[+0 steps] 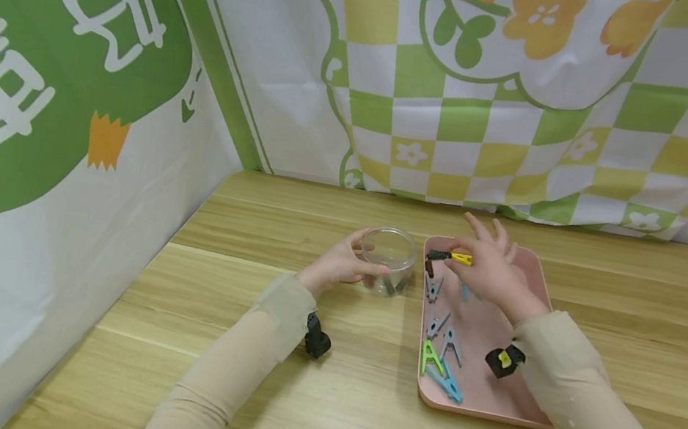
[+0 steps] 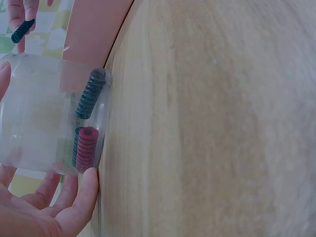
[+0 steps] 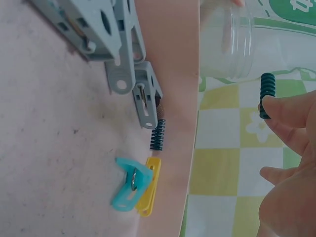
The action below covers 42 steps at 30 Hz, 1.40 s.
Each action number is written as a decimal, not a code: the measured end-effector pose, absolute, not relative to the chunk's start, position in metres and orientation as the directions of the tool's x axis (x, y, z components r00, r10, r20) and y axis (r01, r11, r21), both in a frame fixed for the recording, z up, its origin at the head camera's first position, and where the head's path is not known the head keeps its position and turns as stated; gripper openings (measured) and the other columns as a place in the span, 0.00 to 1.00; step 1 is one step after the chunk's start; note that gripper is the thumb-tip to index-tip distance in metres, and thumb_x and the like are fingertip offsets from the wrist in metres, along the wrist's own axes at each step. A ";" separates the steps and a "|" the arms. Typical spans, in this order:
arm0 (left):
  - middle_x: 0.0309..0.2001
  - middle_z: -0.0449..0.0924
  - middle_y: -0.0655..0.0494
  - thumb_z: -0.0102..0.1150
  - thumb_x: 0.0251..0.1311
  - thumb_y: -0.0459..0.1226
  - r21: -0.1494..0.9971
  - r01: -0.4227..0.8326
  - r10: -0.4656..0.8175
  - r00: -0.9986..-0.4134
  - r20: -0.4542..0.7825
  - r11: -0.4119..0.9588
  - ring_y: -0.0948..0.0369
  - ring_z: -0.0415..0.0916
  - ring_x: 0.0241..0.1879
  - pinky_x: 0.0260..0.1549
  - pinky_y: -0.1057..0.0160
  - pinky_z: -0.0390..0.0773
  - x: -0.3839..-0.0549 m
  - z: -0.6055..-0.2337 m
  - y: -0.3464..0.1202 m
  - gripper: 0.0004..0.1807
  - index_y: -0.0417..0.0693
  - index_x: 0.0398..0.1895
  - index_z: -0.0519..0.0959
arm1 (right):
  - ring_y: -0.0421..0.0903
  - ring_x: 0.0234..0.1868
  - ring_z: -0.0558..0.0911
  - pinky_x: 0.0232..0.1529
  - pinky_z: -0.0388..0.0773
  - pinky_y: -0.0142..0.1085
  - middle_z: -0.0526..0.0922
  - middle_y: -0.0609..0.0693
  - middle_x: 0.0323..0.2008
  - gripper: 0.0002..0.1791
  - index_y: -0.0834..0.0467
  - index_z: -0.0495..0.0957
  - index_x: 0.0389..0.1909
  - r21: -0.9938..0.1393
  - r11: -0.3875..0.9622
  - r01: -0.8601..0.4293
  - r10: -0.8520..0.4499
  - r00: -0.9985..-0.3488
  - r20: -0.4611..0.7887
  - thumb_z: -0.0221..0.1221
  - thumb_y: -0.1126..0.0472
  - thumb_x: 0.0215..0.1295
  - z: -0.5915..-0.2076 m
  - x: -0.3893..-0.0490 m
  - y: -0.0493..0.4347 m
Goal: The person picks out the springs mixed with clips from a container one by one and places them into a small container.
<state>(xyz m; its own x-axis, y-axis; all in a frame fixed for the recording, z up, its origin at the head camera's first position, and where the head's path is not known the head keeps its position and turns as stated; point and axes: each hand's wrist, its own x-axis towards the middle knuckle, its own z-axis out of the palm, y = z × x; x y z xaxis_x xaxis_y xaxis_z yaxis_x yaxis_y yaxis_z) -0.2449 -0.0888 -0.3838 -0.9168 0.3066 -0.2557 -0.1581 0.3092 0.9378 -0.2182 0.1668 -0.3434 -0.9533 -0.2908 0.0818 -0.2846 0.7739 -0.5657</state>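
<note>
My left hand (image 1: 343,263) holds a clear round plastic jar (image 1: 404,257) from its left side, fingers and thumb around the wall. Inside, near the jar's base, lie a dark green coil spring (image 2: 90,94), a red coil spring (image 2: 87,148) and another dark one partly hidden behind the red. Over the far left part of a pink tray (image 1: 511,410), my right hand (image 1: 492,270) pinches a dark green coil spring (image 3: 267,94) between thumb and fingertips. Below it in the tray are another dark spring (image 3: 157,136) and a brownish spring (image 3: 159,106) partly covered by a grey clothespin (image 3: 145,98).
Along the tray's left side lie more grey clothespins (image 1: 451,343), a bright green clothespin (image 1: 431,357) and a blue one (image 1: 447,384). A yellow clothespin (image 3: 154,185) lies against a light blue clothespin (image 3: 131,185). A patterned cloth (image 1: 376,86) hangs behind the wooden table (image 1: 342,407).
</note>
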 end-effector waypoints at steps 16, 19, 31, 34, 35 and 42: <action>0.68 0.58 0.48 0.71 0.50 0.36 0.940 -0.158 0.311 -0.916 -0.254 0.301 0.54 0.70 0.53 0.43 0.61 0.76 -0.245 -0.382 -0.088 0.48 0.65 0.73 0.54 | 0.66 0.72 0.30 0.62 0.22 0.67 0.43 0.62 0.74 0.11 0.62 0.79 0.45 -0.560 0.761 -0.328 -0.309 -0.942 0.131 0.57 0.62 0.66 -0.328 -0.215 0.161; 0.68 0.58 0.48 0.71 0.50 0.37 0.940 -0.158 0.310 -0.916 -0.254 0.303 0.53 0.70 0.53 0.44 0.60 0.76 -0.245 -0.382 -0.088 0.48 0.65 0.73 0.54 | 0.65 0.72 0.30 0.62 0.22 0.67 0.44 0.62 0.74 0.11 0.61 0.79 0.45 -0.555 0.760 -0.337 -0.315 -0.939 0.140 0.57 0.62 0.66 -0.326 -0.216 0.159; 0.68 0.58 0.46 0.71 0.50 0.35 0.946 -0.167 0.309 -0.917 -0.252 0.276 0.49 0.67 0.58 0.46 0.59 0.76 -0.245 -0.381 -0.087 0.48 0.64 0.72 0.55 | 0.67 0.72 0.32 0.63 0.24 0.66 0.44 0.63 0.73 0.10 0.59 0.80 0.44 -0.542 0.771 -0.335 -0.316 -0.940 0.131 0.58 0.61 0.65 -0.317 -0.221 0.148; 0.68 0.58 0.46 0.71 0.50 0.35 0.948 -0.167 0.307 -0.918 -0.250 0.272 0.49 0.66 0.58 0.46 0.58 0.76 -0.245 -0.382 -0.087 0.48 0.64 0.72 0.56 | 0.66 0.72 0.32 0.64 0.24 0.66 0.44 0.62 0.74 0.10 0.59 0.80 0.44 -0.546 0.772 -0.326 -0.314 -0.942 0.118 0.59 0.60 0.65 -0.317 -0.222 0.144; 0.68 0.58 0.46 0.71 0.50 0.35 0.948 -0.167 0.308 -0.918 -0.250 0.271 0.49 0.66 0.58 0.46 0.58 0.76 -0.245 -0.382 -0.087 0.48 0.64 0.72 0.56 | 0.66 0.72 0.32 0.64 0.24 0.65 0.44 0.62 0.74 0.11 0.59 0.80 0.45 -0.546 0.774 -0.322 -0.314 -0.943 0.112 0.59 0.59 0.65 -0.317 -0.223 0.143; 0.68 0.58 0.46 0.71 0.50 0.36 0.948 -0.176 0.310 -0.916 -0.256 0.265 0.50 0.68 0.56 0.46 0.58 0.75 -0.245 -0.384 -0.088 0.48 0.65 0.72 0.56 | 0.66 0.72 0.32 0.64 0.24 0.65 0.44 0.61 0.74 0.10 0.58 0.80 0.45 -0.526 0.787 -0.323 -0.327 -0.941 0.087 0.57 0.62 0.66 -0.319 -0.227 0.133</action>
<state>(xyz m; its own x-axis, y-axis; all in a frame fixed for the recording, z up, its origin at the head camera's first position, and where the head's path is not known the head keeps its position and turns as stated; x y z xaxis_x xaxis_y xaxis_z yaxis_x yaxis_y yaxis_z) -0.2450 -0.0883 -0.3837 -0.9155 0.3099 -0.2564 -0.1758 0.2652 0.9480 -0.2271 0.1328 -0.3186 -0.9409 -0.3273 0.0874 -0.3226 0.7867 -0.5263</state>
